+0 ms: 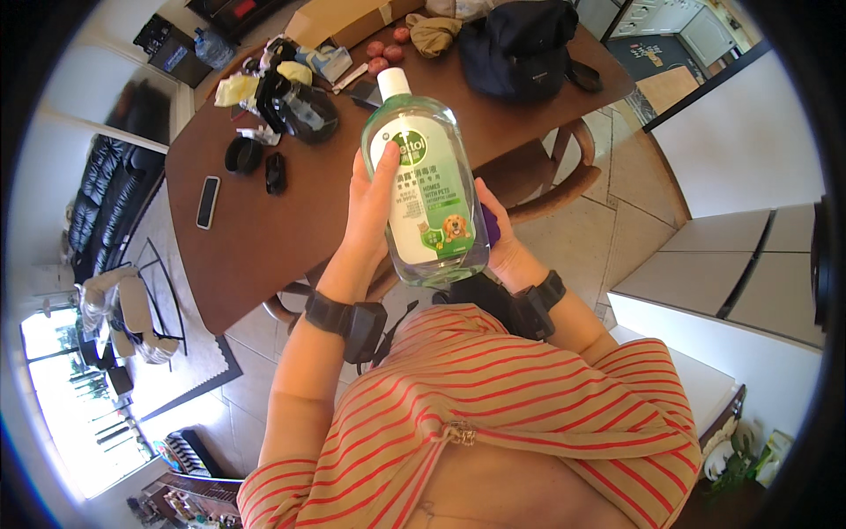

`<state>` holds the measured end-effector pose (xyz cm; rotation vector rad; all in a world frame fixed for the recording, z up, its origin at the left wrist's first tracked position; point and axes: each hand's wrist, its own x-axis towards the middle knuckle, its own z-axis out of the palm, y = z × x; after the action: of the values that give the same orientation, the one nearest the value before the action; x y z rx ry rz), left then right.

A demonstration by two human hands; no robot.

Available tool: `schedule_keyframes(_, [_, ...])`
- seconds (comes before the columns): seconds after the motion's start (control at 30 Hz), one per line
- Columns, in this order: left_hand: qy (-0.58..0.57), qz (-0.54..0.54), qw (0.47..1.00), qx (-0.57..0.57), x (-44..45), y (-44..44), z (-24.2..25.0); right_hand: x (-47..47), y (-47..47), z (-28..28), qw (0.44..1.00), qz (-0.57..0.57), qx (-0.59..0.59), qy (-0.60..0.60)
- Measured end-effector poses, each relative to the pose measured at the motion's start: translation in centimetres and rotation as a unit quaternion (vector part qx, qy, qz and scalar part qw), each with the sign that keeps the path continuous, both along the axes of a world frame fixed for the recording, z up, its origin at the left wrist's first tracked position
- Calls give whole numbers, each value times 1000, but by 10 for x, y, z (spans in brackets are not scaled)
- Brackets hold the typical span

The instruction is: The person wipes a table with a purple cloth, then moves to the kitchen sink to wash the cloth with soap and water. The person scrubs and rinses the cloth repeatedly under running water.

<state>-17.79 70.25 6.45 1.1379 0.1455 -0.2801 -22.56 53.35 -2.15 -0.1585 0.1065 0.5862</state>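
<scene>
A large clear-green Dettol antiseptic liquid bottle (423, 192) is held up in front of me, slightly tilted, its label facing me. A white cap (394, 82) sits on its neck. My left hand (369, 205) grips the bottle's left side, the thumb lying across the label. At the lower right of the bottle is my right hand (503, 241), its fingers mostly hidden. A small purple object (490, 226) shows between that palm and the bottle; most of it is covered, so its kind cannot be told.
Beyond the bottle stands a brown wooden table (231, 264). It carries a phone (208, 202), a round black container (243, 155), a dark glass jar (310, 116), several red round fruits or vegetables (378, 66), a cardboard box (350, 23) and a dark bag (519, 53). A wooden chair (568, 178) adjoins the table.
</scene>
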Motion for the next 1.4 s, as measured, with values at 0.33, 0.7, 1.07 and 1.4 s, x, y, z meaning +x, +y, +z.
schedule_keyframes(0.33, [65,-109,988,-92,-76,-6,-9,-83,-23,37,979,-94,-172,-46])
schedule_keyframes(0.7, [44,-292,954,-47,-93,-97,-21,-119,-108,94,878,-218,-389,-175])
schedule_keyframes(1.07, [0,-412,911,28,-91,-340,-49,-146,-346,93,774,-341,-512,-152])
schedule_keyframes(1.4, [13,-659,752,-7,-84,-528,-60,-153,-532,100,850,-395,-335,-100])
